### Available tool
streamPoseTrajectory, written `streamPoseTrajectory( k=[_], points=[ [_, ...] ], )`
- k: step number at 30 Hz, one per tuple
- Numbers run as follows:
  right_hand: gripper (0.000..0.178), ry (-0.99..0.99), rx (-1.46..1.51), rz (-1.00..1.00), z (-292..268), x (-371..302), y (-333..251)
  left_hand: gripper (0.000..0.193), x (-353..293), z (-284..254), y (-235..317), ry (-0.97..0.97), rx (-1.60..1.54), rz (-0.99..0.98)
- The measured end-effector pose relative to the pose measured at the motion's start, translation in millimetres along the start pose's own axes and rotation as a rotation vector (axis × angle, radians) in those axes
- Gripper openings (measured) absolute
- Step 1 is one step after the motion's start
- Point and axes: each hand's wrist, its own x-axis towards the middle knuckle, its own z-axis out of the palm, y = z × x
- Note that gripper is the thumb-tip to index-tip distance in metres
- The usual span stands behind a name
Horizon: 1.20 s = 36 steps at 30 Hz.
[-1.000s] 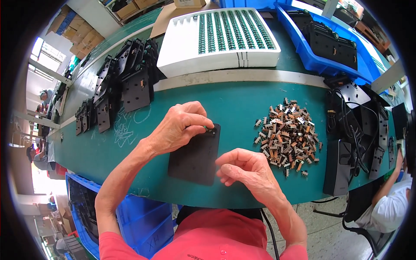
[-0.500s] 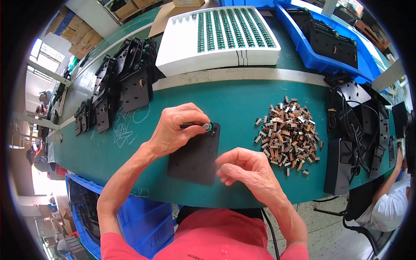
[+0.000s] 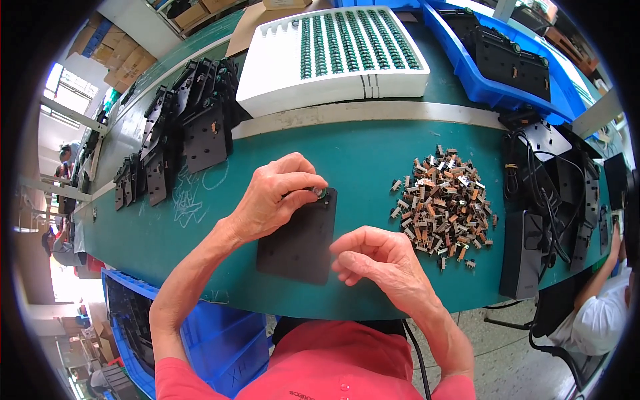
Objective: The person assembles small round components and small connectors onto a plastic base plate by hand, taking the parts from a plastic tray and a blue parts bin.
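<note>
A thin black plate (image 3: 297, 247) with rounded corners lies on the green tabletop in front of me. My left hand (image 3: 280, 197) is closed over its far edge. Thumb and index finger pinch a small round green-and-silver part (image 3: 321, 194) at the plate's far right corner; the fingers partly hide it. Beside the plate's right edge is my right hand (image 3: 377, 257), its fingers loosely bent and apart, with nothing visible in them. To the right lies a heap of small metal-and-brown switch-like parts (image 3: 445, 207).
A white foam tray (image 3: 333, 93) holds rows of green round parts at the back. Black plates with parts (image 3: 207, 143) lean together at the left. A blue bin (image 3: 480, 93), cables (image 3: 550, 227) and a black box (image 3: 521, 260) are at the right. Another person's arm (image 3: 597, 280) shows at far right.
Both hands keep nearly the same place. The left fingers have shifted slightly over the round part, covering more of its green side. The whole view has shifted a little.
</note>
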Motion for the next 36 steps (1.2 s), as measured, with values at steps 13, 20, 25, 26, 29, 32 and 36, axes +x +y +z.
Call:
streamPoseTrajectory(
  k=[13,20,25,26,29,32,36],
  points=[
    [0.019,-0.004,-0.002,-0.001,-0.1,-0.9,-0.6,0.029,-0.2,-1.4,0.4,-0.05,-0.044,-0.054],
    [0.018,-0.002,-0.001,0.002,0.7,-1.0,-0.3,0.028,-3.4,-5.4,-2.6,-0.042,-0.04,-0.045],
    [0.018,-0.027,-0.032,0.016,-0.8,-1.3,-1.4,0.027,-2.3,-0.4,-2.1,-0.033,-0.008,-0.032],
    [0.018,-0.027,-0.033,0.017,-0.8,-1.2,-1.4,0.027,-2.2,0.4,-2.3,-0.032,-0.01,-0.032],
    [0.017,-0.015,-0.038,0.014,1.2,-0.9,0.6,0.026,-2.2,2.0,-1.6,-0.019,0.005,-0.022],
    [0.015,0.012,-0.132,-0.041,5.4,0.7,8.2,0.026,-2.9,2.5,0.0,-0.015,0.026,-0.025],
    [0.017,-0.003,-0.434,-0.094,8.7,2.2,9.6,0.026,-3.6,0.9,-0.7,-0.015,0.004,-0.032]
  ],
)
